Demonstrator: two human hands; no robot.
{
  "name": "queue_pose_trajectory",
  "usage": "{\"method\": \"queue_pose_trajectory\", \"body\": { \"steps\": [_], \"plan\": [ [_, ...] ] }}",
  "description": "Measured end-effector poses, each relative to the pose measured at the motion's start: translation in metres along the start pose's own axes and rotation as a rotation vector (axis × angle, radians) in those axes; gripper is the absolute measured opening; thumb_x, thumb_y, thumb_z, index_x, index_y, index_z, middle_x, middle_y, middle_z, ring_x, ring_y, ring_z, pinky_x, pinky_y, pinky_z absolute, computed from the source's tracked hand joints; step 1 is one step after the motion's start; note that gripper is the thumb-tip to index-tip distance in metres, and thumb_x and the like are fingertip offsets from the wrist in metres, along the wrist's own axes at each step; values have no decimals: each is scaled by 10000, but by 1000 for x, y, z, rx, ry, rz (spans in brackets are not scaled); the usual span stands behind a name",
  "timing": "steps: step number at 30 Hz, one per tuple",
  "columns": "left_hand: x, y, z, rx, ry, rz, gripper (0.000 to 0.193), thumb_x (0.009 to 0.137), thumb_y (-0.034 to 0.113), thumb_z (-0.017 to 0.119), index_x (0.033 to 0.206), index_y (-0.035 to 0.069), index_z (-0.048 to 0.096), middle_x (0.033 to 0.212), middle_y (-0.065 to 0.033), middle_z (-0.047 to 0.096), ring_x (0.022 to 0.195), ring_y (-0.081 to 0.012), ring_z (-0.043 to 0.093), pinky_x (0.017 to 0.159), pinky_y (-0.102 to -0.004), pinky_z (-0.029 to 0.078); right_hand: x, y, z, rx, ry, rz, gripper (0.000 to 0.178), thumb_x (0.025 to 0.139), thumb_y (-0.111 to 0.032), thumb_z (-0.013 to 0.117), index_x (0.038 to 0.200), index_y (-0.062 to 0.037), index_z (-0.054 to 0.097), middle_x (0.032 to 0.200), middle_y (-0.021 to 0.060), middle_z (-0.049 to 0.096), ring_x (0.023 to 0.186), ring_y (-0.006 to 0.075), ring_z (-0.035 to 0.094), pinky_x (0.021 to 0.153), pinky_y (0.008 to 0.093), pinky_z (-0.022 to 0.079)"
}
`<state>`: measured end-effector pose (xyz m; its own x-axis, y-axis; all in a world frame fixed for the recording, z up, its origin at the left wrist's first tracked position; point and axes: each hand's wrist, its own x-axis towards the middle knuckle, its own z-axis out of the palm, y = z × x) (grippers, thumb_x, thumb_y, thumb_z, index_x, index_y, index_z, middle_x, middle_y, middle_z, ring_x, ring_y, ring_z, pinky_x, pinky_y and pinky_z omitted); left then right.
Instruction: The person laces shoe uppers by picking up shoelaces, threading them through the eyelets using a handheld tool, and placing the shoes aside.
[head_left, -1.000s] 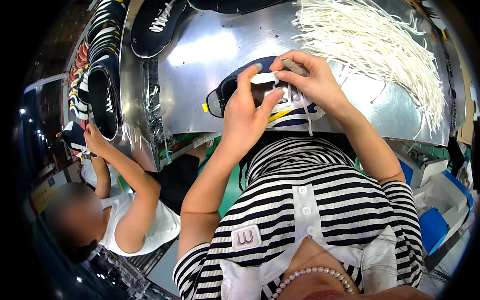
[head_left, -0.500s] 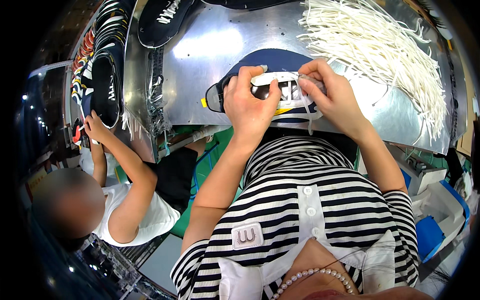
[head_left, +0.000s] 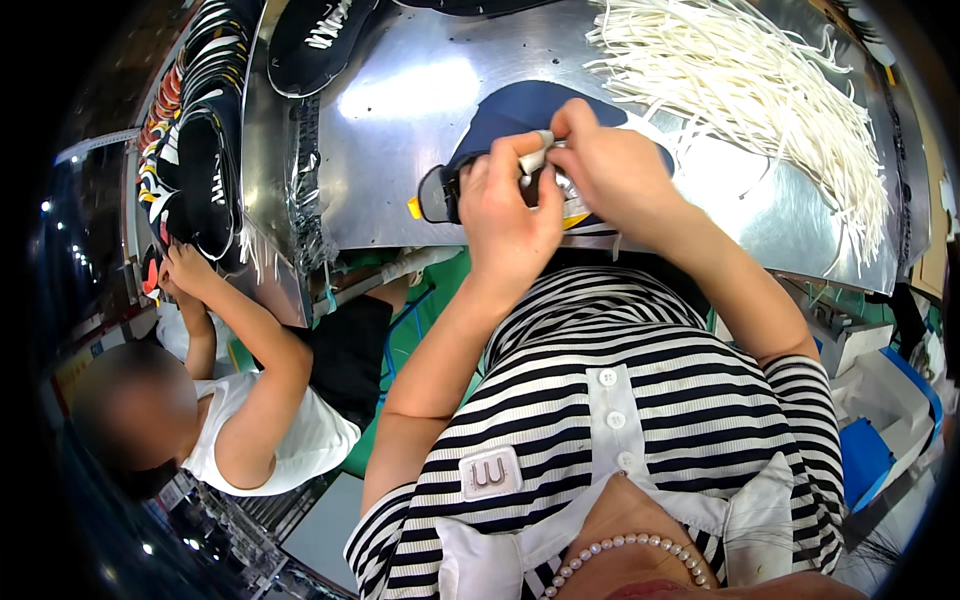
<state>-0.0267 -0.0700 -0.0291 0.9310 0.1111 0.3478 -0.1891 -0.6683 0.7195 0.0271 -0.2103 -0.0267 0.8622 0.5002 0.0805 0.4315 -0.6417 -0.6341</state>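
A dark navy shoe (head_left: 535, 100) with a white eyelet strip and a yellow-edged side lies on its side on the metal table, close to its near edge. My left hand (head_left: 505, 225) grips its opening, with thumb and index finger about the white eyelet strip (head_left: 533, 162), which is bent up. Right beside those fingertips, my right hand (head_left: 620, 180) is closed in a pinch at the strip's end. What lies between its thumb and finger is hidden. Part of a white lace hangs at the shoe's near side, below my right hand.
A heap of white shoelaces (head_left: 740, 100) covers the table's right side. Another black shoe (head_left: 315, 45) lies at the far left. Beyond the left edge, a person (head_left: 260, 400) handles shoes in a long row (head_left: 205, 180). An open box (head_left: 880, 430) stands at lower right.
My right hand has moved left along the eyelet strip to meet my left fingertips, and the strip is now bent up. The other person's hands have shifted slightly lower.
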Motion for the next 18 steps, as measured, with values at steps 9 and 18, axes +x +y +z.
{"method": "queue_pose_trajectory", "body": {
  "steps": [9, 18],
  "plan": [
    [15, -17, 2, -415, 2, -372, 363, 798, 58, 723, 1119, -20, 572, 951, -144, 647, 832, -217, 649, 760, -318, 507, -16, 4, -47, 22, 37, 93, 197, 927, -214, 623, 1052, -66, 584, 712, 89, 635, 637, 248, 618, 582, 329, 462],
    [32, -10, -7, -500, -76, -466, 325, 820, 36, 701, 1100, -9, 543, 883, -72, 650, 801, -99, 612, 713, -243, 485, -27, 37, -26, 189, 261, 264, 175, 875, -246, 661, 931, -83, 629, 591, 60, 594, 527, 226, 579, 522, 337, 433]
  ]
}}
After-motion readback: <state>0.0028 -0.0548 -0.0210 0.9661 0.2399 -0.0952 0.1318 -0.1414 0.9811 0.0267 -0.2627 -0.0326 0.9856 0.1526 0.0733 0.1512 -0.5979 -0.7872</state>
